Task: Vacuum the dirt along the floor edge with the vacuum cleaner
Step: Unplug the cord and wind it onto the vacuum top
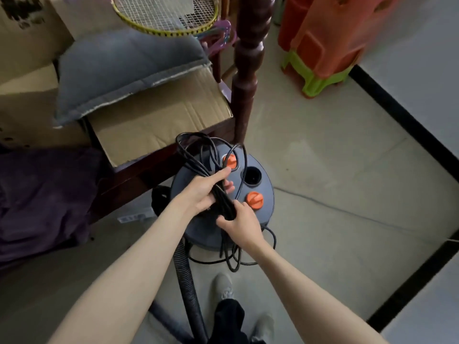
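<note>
1. Both hands grip a bundled black power cord (218,192): left hand (201,194) around its middle, right hand (239,223) pinching lower down.
2. The round grey vacuum cleaner (263,184) stands directly beneath.
3. A dark turned-wood bed post (246,90) and flattened cardboard (159,120) crowd its far side; stacked orange plastic stools (330,33) stand by the wall.

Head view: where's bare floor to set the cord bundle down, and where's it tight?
Free: the pale floor right of the vacuum cleaner, bordered by the black strip along the wall and the stacked plastic stools. Crowded: left, where the cardboard, bed post and purple cloth sit. Both hands, left hand and right hand, grip the cord.
</note>
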{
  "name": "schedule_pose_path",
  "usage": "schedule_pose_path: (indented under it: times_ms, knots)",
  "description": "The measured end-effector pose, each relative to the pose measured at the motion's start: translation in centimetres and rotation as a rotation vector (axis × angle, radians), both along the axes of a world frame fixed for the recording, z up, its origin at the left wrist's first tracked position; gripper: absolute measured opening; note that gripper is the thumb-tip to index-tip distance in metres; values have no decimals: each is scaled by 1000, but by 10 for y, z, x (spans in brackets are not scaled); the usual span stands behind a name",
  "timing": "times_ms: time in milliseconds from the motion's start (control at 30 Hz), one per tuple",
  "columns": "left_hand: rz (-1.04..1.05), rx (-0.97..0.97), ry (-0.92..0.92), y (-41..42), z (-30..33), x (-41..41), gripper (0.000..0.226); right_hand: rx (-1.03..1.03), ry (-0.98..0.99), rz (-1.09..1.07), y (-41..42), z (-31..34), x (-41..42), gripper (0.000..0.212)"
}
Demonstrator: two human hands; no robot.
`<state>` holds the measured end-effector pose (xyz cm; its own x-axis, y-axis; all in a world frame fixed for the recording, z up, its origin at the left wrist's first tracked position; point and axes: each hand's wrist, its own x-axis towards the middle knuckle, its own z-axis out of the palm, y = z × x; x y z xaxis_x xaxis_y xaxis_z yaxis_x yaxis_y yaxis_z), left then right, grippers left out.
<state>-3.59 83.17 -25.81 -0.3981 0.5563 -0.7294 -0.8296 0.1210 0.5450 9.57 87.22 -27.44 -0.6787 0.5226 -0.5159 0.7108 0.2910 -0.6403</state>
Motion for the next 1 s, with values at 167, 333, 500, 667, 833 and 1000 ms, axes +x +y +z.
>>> schedule_pose_path:
  times_ms: [167,333,500,667,833,1000]
  knots:
    - [-132,-193,231,-7,-20,-5,10,374,-151,99,10,-21,-7,35]
    - [-245,-406,499,-32,-39,-12,30,548,-68,139,13,-30,-19,40]
    - [-662,-457,1020,-68,-63,-7,29,443,-111,335,17,-46,-28,71]
    - [-669,-517,1254,-73,-80,1,43,450,-110,365,19,-59,-31,80]
    - [-715,-638,1312,-82,-90,10,55,491,-74,399,25,-71,-25,69]
    - [-725,-677,1438,-75,-91,24,51,546,-66,417,32,-75,-13,62]
